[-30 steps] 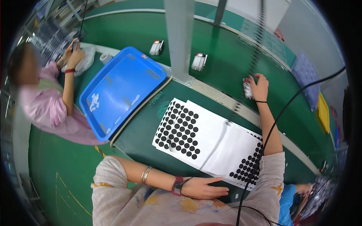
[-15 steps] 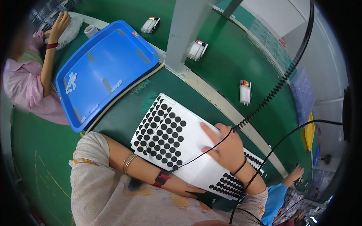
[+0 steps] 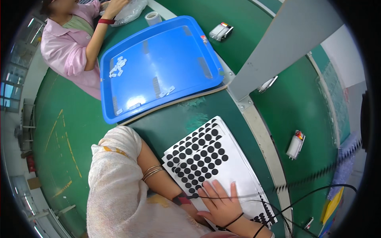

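Note:
A stack of white sticker sheets [image 3: 238,166] printed with rows of black round dots lies on the green bench in front of me. My right hand [image 3: 222,202] rests flat on the top sheet with its fingers spread, just beside the rows of dots. A dark cord runs from the strap at my left wrist across the fingers. Along the near edge of the stack reaches my left forearm, with bangles on it. Only the back part of my left hand [image 3: 194,211] shows; its fingers are hidden by my clothing and the right hand.
A blue tray [image 3: 158,107] holding several small white pieces stands beyond my left arm. A grey metal post [image 3: 274,51] rises from the pale rail. White cartridge-like units [image 3: 295,144] sit on the green belt. Another person [image 3: 69,47] works at far left, near a tape roll [image 3: 152,18].
My view has swung left, so the tray and stack appear farther right. My right hand has come down nearer to me and lies flat with spread fingers; the left fingertips have gone out of sight.

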The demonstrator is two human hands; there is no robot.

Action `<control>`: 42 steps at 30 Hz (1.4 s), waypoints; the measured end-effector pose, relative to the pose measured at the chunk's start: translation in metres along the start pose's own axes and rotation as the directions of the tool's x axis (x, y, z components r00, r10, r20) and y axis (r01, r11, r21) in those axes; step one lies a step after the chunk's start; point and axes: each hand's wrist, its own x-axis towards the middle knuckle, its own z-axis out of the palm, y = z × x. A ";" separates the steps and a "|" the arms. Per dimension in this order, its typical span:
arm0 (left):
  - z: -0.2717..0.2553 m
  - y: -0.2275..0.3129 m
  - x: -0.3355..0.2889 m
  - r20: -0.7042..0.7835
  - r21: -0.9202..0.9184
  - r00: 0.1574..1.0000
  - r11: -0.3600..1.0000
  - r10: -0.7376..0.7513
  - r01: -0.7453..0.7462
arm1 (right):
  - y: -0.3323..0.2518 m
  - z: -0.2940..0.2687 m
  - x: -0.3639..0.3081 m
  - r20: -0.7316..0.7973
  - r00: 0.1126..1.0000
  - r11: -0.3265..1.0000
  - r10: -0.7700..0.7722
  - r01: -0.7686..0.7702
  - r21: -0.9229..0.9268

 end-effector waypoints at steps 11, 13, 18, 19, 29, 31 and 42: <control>-0.005 0.003 0.006 0.005 -0.021 1.000 1.000 -0.013 0.013 | 0.005 -0.007 -0.004 -0.021 0.995 0.996 0.093 -0.093 0.012; -0.009 0.004 0.002 0.029 -0.031 1.000 1.000 0.001 0.000 | 0.004 -0.012 -0.004 -0.041 0.990 0.991 0.132 -0.132 0.001; -0.017 0.003 -0.014 0.132 -0.004 0.990 0.999 0.049 -0.049 | 0.009 -0.013 -0.004 -0.121 0.985 0.993 0.120 -0.118 0.029; -0.019 0.003 -0.016 0.161 -0.002 0.985 0.998 0.067 -0.067 | 0.010 -0.012 -0.006 -0.142 0.983 0.993 0.113 -0.109 0.037; -0.075 0.003 -0.015 0.389 0.147 0.865 0.905 0.317 -0.398 | 0.057 -0.009 -0.027 -0.541 0.790 0.938 0.289 -0.347 -0.006; -0.078 0.005 -0.014 0.340 0.285 0.881 0.857 0.329 -0.430 | 0.094 -0.023 -0.056 -0.611 0.714 0.850 0.342 -0.512 -0.123; -0.077 0.008 0.008 0.248 0.455 0.888 0.856 -0.388 0.247 | 0.194 0.042 -0.445 -0.591 -0.745 -0.758 0.308 -0.568 0.321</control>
